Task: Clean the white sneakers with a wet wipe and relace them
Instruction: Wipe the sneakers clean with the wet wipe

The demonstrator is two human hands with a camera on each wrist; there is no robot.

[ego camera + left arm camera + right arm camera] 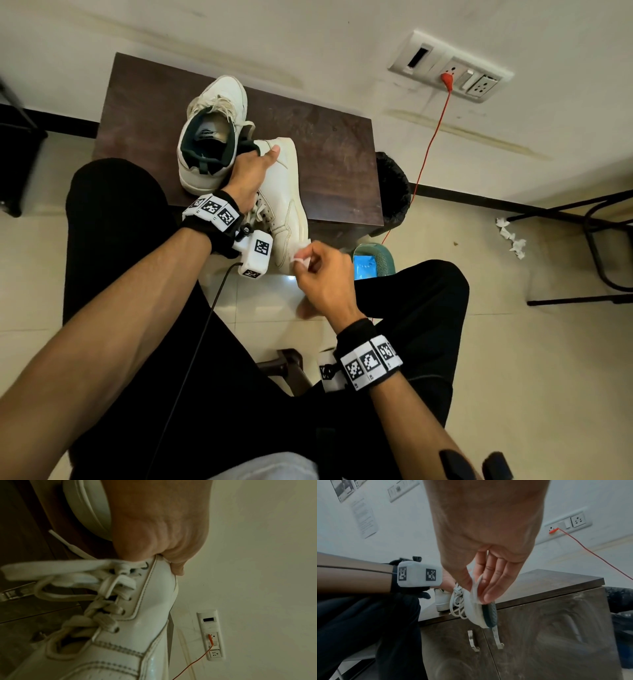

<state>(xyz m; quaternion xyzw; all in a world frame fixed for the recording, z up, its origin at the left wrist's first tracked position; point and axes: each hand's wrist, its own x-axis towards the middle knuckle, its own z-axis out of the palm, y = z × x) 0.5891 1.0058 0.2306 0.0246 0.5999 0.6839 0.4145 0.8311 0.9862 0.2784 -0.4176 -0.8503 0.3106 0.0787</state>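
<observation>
Two white sneakers sit on a dark brown cabinet top [335,147]. The far sneaker [212,126] stands upright with its laces in. The near sneaker [286,202] is tipped on its side, toe towards me and past the cabinet's front edge. My left hand [260,154] grips its collar at the heel, thumb outside; in the left wrist view the left hand [164,555] clamps the collar above the laces [109,586]. My right hand [308,253] pinches a crumpled wet wipe [297,257] against the toe. In the right wrist view the right hand [478,592] holds the wet wipe [475,597] on the toe above the dark sole [489,614].
A blue wipes pack [366,265] lies on a green stool beside my right knee. A black bin bag [392,188] stands right of the cabinet. A red cable [433,133] runs from the wall socket [452,68]. Crumpled wipes [510,238] lie on the floor near chair legs [596,240].
</observation>
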